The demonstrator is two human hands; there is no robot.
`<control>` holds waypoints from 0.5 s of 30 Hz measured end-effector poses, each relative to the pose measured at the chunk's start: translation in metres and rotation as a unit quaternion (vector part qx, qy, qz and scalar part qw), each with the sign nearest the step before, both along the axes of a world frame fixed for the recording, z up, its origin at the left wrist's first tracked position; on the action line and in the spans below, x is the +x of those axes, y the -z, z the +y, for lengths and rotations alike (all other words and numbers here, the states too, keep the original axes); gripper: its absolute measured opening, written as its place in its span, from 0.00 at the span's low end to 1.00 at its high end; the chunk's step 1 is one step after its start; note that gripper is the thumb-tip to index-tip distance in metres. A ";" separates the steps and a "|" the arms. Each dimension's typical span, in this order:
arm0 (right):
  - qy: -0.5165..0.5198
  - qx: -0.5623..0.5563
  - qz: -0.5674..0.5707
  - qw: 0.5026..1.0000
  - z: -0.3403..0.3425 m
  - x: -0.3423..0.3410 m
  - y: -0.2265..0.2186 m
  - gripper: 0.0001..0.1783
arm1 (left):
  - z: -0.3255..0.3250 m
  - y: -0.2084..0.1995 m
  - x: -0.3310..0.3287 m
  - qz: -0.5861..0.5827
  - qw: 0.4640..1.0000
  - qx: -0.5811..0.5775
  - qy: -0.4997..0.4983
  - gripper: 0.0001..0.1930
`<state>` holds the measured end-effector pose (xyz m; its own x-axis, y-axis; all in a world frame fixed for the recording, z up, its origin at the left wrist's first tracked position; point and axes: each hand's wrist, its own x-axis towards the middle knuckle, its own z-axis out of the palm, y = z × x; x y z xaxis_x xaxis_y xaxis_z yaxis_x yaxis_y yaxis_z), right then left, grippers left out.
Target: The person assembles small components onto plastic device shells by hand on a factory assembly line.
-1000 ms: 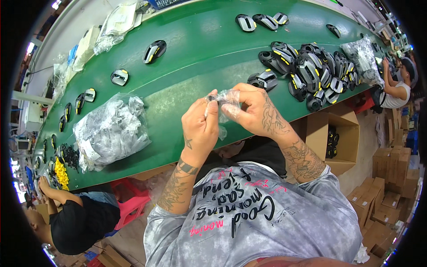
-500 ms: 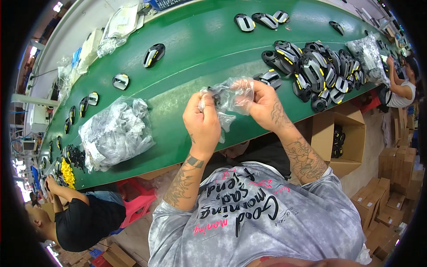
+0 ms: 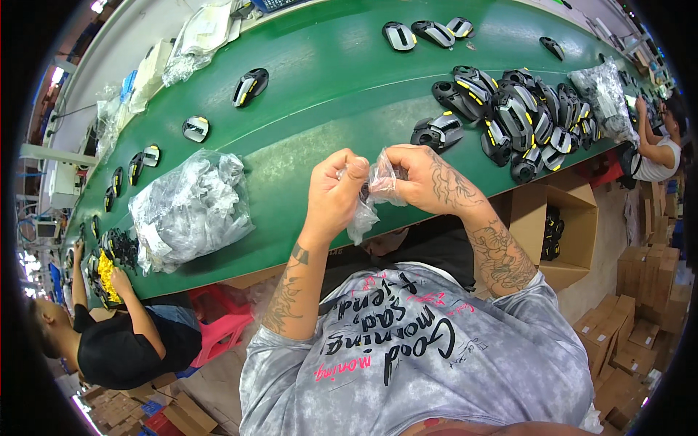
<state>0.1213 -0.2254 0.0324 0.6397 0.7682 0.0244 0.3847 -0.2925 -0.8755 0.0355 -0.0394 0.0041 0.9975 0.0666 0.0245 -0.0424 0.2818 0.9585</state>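
Note:
Over the front of the green bench, both my hands are closed on a crumpled clear plastic bag (image 3: pixel 382 180). My left hand (image 3: pixel 336 190) pinches one side of it, thumb pressed against the curled fingers. My right hand (image 3: pixel 430 180) grips the other side close by. A small dark thing shows between the hands, partly hidden by film and fingers; I cannot tell its kind. A loose fold of the bag hangs below my left fingers. Beyond my right hand lies a black-and-grey mouse-shaped shell (image 3: pixel 438 131), nearest to it on the bench.
Right of my hands is a heap of similar shells (image 3: pixel 515 116) with yellow accents. A large bag of grey-white pieces (image 3: pixel 190 214) lies left on the green bench (image 3: pixel 313 80). An open carton (image 3: pixel 571 272) stands below right. Co-workers sit left (image 3: pixel 120 349) and far right (image 3: pixel 658 156).
My hands have come closer together, and the bag, spread between them before, is now bunched up. The left co-worker's arm now reaches to the yellow parts.

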 end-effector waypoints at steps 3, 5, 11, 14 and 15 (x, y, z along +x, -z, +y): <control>0.051 -0.045 0.007 0.998 0.002 -0.004 -0.017 0.16 | 0.002 0.000 0.003 -0.012 0.997 0.043 -0.070 0.19; 0.079 -0.027 0.052 0.995 0.004 -0.007 -0.021 0.15 | 0.002 0.001 0.003 -0.036 0.986 0.033 -0.157 0.19; 0.158 0.060 0.118 0.978 0.002 -0.008 -0.003 0.10 | 0.000 -0.005 0.002 -0.061 0.988 -0.012 -0.143 0.17; 0.122 0.061 0.067 0.988 -0.001 -0.007 0.000 0.10 | -0.006 -0.024 0.001 0.029 0.997 0.010 -0.076 0.19; 0.101 0.078 0.002 0.992 -0.003 -0.007 0.001 0.11 | -0.004 -0.016 0.000 0.029 0.997 0.010 -0.075 0.19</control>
<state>0.1144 -0.2285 0.0309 0.7808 0.6111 0.1301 0.3282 -0.2240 -0.9177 0.0360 -0.0432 0.0205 0.9763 0.2144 -0.0308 -0.0263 0.2583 0.9657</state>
